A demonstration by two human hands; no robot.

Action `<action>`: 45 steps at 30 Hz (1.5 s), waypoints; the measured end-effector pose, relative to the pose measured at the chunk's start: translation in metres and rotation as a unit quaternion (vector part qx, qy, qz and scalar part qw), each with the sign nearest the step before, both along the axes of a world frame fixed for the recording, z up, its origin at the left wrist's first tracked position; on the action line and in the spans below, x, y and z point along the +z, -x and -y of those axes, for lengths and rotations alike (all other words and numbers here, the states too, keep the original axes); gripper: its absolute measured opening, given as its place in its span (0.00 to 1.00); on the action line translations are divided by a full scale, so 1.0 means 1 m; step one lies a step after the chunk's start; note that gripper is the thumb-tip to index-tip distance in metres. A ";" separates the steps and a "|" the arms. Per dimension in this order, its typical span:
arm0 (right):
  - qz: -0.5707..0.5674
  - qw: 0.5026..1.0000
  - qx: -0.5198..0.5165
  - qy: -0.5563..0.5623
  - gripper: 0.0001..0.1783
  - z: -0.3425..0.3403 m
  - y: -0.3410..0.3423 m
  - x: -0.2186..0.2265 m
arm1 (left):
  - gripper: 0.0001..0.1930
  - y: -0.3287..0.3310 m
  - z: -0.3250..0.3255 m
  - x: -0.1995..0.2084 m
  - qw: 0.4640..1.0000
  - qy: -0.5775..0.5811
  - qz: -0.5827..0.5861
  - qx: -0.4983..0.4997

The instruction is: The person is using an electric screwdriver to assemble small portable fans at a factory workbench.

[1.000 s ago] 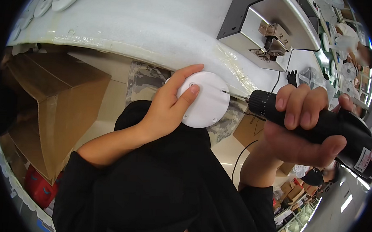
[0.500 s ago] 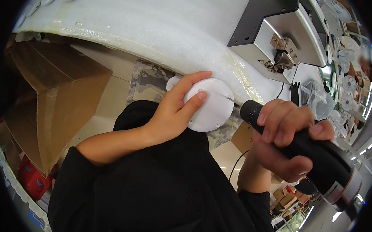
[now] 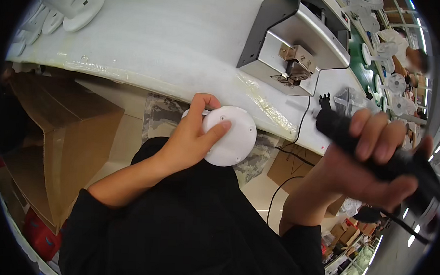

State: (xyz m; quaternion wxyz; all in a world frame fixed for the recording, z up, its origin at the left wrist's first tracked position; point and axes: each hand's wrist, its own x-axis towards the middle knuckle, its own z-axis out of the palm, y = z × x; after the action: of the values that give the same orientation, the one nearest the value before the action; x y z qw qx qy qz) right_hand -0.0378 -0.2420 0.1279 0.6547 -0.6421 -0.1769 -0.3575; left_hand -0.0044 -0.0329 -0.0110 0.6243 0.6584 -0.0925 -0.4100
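A white round base plate (image 3: 233, 143) with small screw holes is in my left hand (image 3: 183, 143), thumb pressed on its face and fingers wrapped behind its edge. It is held over my lap, beside the table's front edge. To the right, my right hand (image 3: 363, 171) grips a black electric screwdriver (image 3: 339, 132). Hand and tool are smeared by motion. The screwdriver's front end is well apart from the plate; its bit cannot be made out.
A silver and black machine (image 3: 282, 49) stands on the white table (image 3: 160, 36). White round parts (image 3: 84, 11) lie at the table's far left. Below on the left is a cardboard box (image 3: 84, 104). Black cables (image 3: 276, 194) hang near my right arm. People sit at the far right.
My right hand has pulled the screwdriver away from the plate, to the right. My left hand still holds the plate. The whole view has shifted, showing more white parts at the left.
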 end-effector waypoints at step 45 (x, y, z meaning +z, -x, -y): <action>-0.084 0.993 0.058 -0.055 0.36 -0.023 -0.011 -0.029 | 0.24 0.002 0.006 -0.001 0.994 0.087 0.047 0.052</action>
State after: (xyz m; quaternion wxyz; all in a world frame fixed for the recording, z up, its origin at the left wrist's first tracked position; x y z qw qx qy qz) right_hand -0.0264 -0.2195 0.0993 0.7212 -0.6214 -0.1380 -0.2732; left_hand -0.0067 -0.0385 -0.0116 0.6945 0.6242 -0.1228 -0.3360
